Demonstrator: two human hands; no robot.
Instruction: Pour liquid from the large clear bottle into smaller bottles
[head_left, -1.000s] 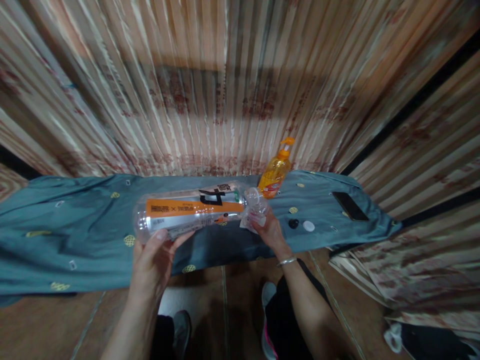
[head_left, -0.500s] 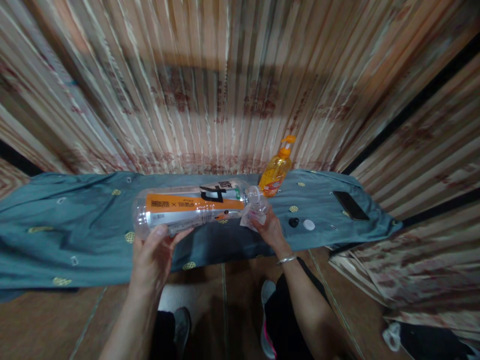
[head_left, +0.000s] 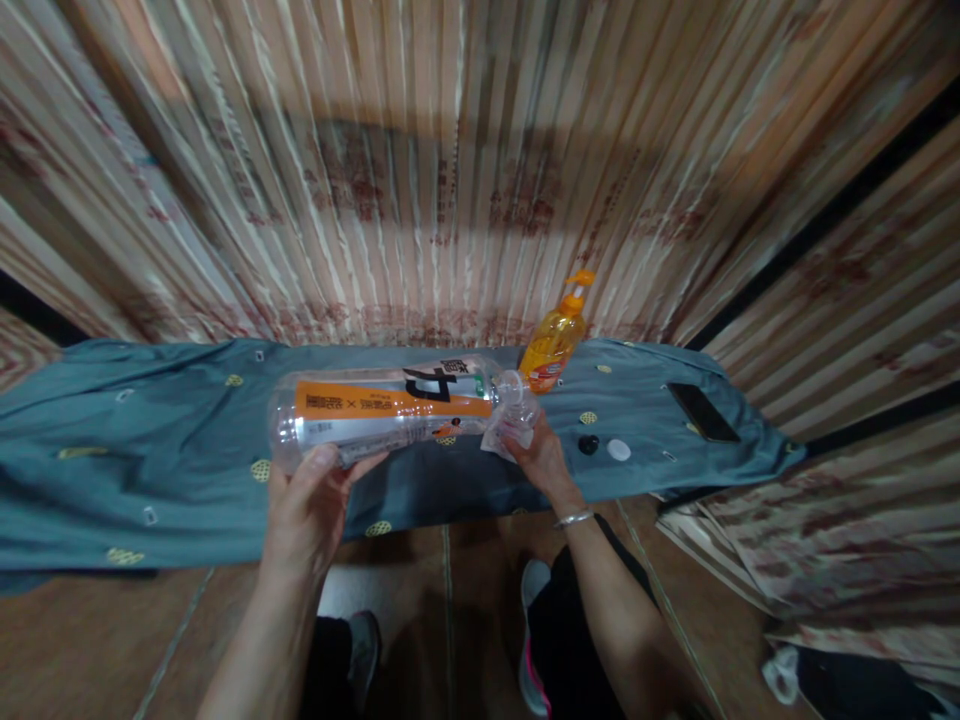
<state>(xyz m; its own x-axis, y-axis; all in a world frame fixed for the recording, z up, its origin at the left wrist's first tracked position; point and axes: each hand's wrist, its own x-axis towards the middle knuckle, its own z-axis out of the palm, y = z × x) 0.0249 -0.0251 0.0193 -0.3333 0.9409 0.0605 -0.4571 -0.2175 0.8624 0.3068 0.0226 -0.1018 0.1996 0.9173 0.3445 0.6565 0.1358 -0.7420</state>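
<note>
A large clear plastic bottle [head_left: 390, 405] with an orange and silver label lies sideways, its neck pointing right. My left hand [head_left: 311, 490] grips the bottle near its base from the front, thumb on top. At the neck, my right hand [head_left: 534, 445] pinches a crumpled, translucent wipe or piece of plastic [head_left: 508, 425], which touches the bottle's mouth. Just behind the right hand stands an orange pump bottle [head_left: 553, 345] of yellow-orange liquid.
On the green patterned cloth [head_left: 187, 430], right of my right hand, lie a small black object [head_left: 589, 444], a white round cap [head_left: 619, 450] and a black phone [head_left: 703, 412]. A pleated curtain [head_left: 390, 200] hangs behind.
The large bottle has turned slightly about its long axis, so its label shows at a different angle. Both hands remain almost where they were.
</note>
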